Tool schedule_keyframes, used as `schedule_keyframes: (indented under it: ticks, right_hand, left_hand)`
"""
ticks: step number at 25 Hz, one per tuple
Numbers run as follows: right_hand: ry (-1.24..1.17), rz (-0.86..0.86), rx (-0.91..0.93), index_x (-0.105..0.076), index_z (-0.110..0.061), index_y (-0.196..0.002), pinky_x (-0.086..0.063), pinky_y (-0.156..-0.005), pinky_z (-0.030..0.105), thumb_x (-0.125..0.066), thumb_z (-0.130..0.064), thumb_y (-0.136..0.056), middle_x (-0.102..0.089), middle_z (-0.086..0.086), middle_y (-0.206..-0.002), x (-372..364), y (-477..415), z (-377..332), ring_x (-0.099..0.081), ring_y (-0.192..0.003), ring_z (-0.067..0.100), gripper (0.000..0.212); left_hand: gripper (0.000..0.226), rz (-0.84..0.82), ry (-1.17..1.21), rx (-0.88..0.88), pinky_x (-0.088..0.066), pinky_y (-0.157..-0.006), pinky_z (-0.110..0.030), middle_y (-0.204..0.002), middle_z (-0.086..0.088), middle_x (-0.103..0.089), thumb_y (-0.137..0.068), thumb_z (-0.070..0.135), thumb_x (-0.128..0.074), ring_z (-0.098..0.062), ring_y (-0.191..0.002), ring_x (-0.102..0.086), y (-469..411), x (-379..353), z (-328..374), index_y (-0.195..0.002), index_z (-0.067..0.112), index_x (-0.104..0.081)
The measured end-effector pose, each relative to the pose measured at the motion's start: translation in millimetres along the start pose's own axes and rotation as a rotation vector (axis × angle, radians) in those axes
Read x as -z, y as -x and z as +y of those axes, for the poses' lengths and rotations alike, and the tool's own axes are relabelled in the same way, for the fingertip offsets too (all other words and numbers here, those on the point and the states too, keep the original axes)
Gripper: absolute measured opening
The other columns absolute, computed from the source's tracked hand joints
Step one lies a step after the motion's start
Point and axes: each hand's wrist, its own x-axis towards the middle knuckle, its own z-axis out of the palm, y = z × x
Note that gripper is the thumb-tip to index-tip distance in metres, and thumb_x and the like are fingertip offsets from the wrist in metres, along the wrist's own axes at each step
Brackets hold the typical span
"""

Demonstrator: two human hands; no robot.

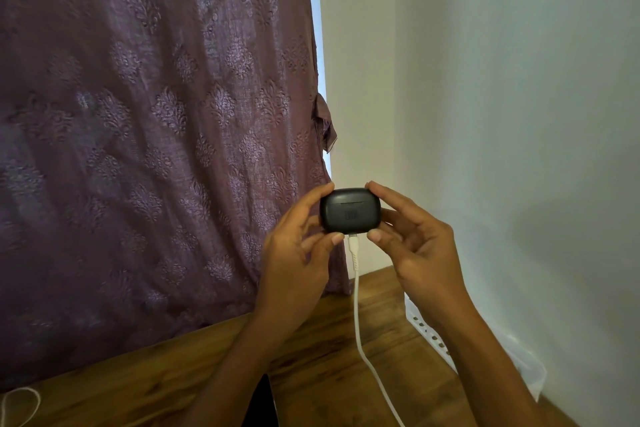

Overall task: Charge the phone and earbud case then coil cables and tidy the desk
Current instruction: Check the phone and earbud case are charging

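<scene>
Fingers [320, 196] of left hand [294, 253] and right hand [420, 246] are clamped on the case [349, 211] at 9 and 3 o'clock; a cable [356, 305] is plugged in at 6.

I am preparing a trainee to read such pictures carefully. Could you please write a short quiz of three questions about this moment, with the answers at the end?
1. True or false: the earbud case lies flat on the desk.
2. Choose one: the white cable enters the case at (A) its top, (B) its underside, (C) its left end.
3. Fill the gap: the case is held by the left hand and the ____ hand.

Key
1. False: it is held up in the air, above the desk.
2. B: the plug sits in the underside and the cable hangs down to the desk.
3. right: the right hand pinches the other end.
</scene>
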Motion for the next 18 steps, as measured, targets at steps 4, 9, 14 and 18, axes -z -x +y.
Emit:
schedule_keyframes:
  ticks: [4, 9, 14, 18]
  right_hand:
    - [-0.002, -0.002, -0.024, -0.057, -0.035, -0.107, -0.046, -0.077, 0.006, -0.059, 0.011, -0.081, -0.06, -0.017, -0.111, -0.9, -0.8, 4.7, -0.058, -0.101, -0.012, 0.053]
    - [-0.017, -0.029, -0.064, -0.057, -0.032, -0.109, -0.05, -0.087, 0.016, -0.058, 0.013, -0.081, -0.061, -0.009, -0.116, -5.2, 3.3, 21.2, -0.059, -0.11, 0.005, 0.052]
    - [0.045, -0.07, -0.159, -0.055, -0.029, -0.114, -0.05, -0.088, 0.017, -0.058, 0.009, -0.082, -0.061, -0.007, -0.118, -11.9, 14.3, 52.3, -0.061, -0.109, 0.008, 0.05]
    - [0.132, -0.163, -0.271, -0.049, -0.024, -0.122, -0.046, -0.083, 0.005, -0.055, 0.013, -0.084, -0.056, -0.014, -0.114, -19.2, 29.2, 86.4, -0.059, -0.099, -0.005, 0.053]
  left_hand:
    - [0.061, -0.01, -0.009, 0.016, -0.049, -0.079, -0.011, -0.118, 0.011, -0.058, -0.08, -0.01, -0.06, -0.001, -0.103, -0.061, 1.3, 1.3, -4.0, -0.114, 0.04, -0.048]
    - [0.059, -0.01, -0.037, 0.068, -0.048, -0.081, -0.01, -0.12, 0.009, -0.057, -0.081, -0.007, -0.061, 0.001, -0.104, -0.06, 7.9, 3.0, -17.2, -0.115, 0.039, -0.047]
    - [0.059, 0.001, -0.069, 0.17, -0.05, -0.084, -0.014, -0.116, 0.007, -0.061, -0.08, -0.006, -0.062, 0.0, -0.104, -0.061, 25.7, 6.5, -49.5, -0.116, 0.038, -0.048]
    - [0.06, 0.017, -0.117, 0.307, -0.05, -0.093, -0.025, -0.12, 0.005, -0.061, -0.079, -0.002, -0.065, -0.008, -0.111, -0.059, 52.9, 10.0, -91.1, -0.115, 0.043, -0.047]
